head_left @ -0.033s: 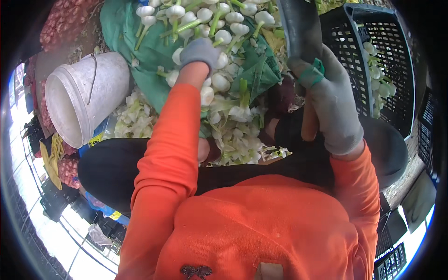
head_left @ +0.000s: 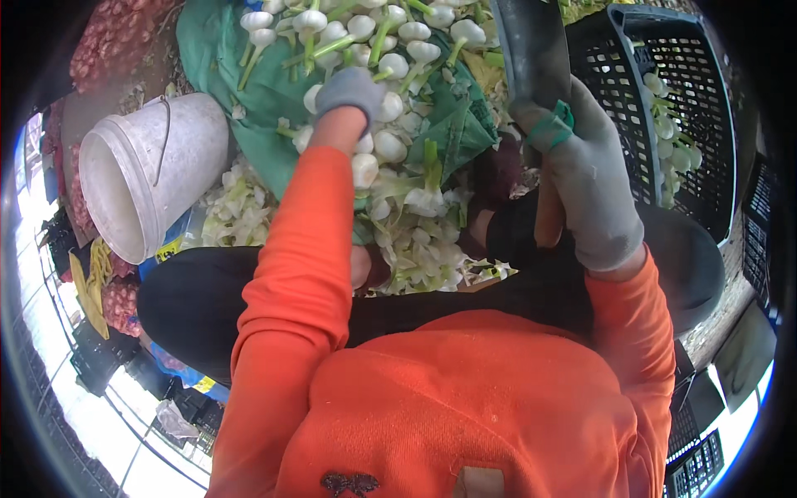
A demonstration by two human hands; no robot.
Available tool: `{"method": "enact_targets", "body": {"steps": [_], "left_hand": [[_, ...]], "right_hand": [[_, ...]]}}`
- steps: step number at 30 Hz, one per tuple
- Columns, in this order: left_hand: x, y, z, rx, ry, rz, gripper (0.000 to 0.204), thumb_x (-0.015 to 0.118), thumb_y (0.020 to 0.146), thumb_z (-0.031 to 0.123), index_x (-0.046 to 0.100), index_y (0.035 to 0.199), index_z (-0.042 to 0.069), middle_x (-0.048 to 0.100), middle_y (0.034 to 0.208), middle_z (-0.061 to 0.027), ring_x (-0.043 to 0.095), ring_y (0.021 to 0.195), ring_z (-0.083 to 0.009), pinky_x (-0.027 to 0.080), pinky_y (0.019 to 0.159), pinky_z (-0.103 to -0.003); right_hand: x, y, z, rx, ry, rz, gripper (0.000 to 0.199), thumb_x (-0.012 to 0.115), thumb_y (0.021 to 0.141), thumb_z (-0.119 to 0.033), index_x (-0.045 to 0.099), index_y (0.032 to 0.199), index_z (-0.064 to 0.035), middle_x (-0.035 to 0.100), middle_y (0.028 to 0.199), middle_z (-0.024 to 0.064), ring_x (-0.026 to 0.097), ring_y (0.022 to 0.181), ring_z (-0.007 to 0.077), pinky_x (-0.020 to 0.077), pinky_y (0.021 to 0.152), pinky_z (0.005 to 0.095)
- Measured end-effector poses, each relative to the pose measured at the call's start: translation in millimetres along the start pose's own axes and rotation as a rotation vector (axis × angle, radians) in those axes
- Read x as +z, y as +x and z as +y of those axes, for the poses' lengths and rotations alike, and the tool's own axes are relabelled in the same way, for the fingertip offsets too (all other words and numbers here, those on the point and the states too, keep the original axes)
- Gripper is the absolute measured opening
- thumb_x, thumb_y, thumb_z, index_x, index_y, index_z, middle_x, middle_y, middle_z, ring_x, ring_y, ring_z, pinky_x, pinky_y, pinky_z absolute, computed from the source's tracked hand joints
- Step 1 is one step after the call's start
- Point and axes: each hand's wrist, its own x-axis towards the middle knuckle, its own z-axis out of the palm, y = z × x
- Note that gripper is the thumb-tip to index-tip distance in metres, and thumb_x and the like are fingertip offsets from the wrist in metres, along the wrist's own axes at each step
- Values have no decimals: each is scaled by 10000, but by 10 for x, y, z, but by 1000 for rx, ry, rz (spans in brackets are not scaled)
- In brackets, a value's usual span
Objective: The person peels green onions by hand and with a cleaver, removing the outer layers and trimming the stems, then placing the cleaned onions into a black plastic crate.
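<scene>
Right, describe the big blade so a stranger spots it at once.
Find the black crate at the upper right. Just left of it, the gloved right hand holds the blade. It is long, broad and dark, unlike the round white bulbs nearby.

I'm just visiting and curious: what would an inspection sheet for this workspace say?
Surface: creased green sheeting under white bulbs.
Job's things: the bulbs, many with green stems, loosely heaped; a broad blade with a brown handle.
Clutter: pale peelings between the legs; a white bucket on the left.
Left hand: gloved, among the bulbs; fingers hidden.
Right hand: gloved, gripping the blade's handle.
Cables: nothing seen.
Surroundings: black crate on the right, stemmed bulbs inside; reddish bulbs upper left.
</scene>
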Motion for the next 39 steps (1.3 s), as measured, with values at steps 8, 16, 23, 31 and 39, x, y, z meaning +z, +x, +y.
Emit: {"method": "enact_targets", "body": {"steps": [8, 16, 23, 31, 39], "left_hand": [[-278, -375, -580, -100, -1184, -440, 402, 564, 913, 373, 644, 1071, 13, 623, 860, -19, 593, 742, -119, 490, 670, -235], [-997, -1729, -236, 513, -1474, -2, 618, 633, 878, 461, 542, 1263, -13, 632, 1010, -74, 616, 896, -182, 506, 814, -317], [-1153, -2134, 147, 571, -1415, -244, 588, 635, 773, 161, 494, 1319, -4, 642, 1074, -66, 622, 940, -158, 482, 867, -290], [-975, -1835, -3, 970, -772, 90, 566, 677, 828, 167, 467, 1332, 18, 615, 1175, -110, 607, 1063, -220, 488, 912, -329], [-626, -1838, -42, 776, -521, 485, 732, 774, 783, 136, 376, 1374, -29, 598, 1199, -147, 606, 1093, -231, 496, 943, -330]], "right_hand": [[-75, -43, -27, -109, -76, -9, 338, 615, 870, -146, 582, 1171, 3, 569, 795, 7, 494, 625, 75, 398, 558, 214], [-189, -66, 38, -171, -113, -38, 360, 608, 895, -188, 566, 1202, -5, 537, 826, -24, 451, 676, 59, 391, 609, 204], [-122, -36, 130, -298, -204, -12, 339, 615, 901, -174, 563, 1185, 4, 556, 855, -21, 466, 704, 68, 415, 627, 227], [47, -278, -123, -1161, -1105, 61, 187, 645, 770, -138, 584, 943, -107, 570, 769, 62, 598, 702, 293, 467, 623, 399], [140, -249, 122, -1272, -1266, 14, 204, 620, 755, -194, 585, 947, -134, 559, 824, 17, 583, 715, 199, 449, 619, 361]]}}
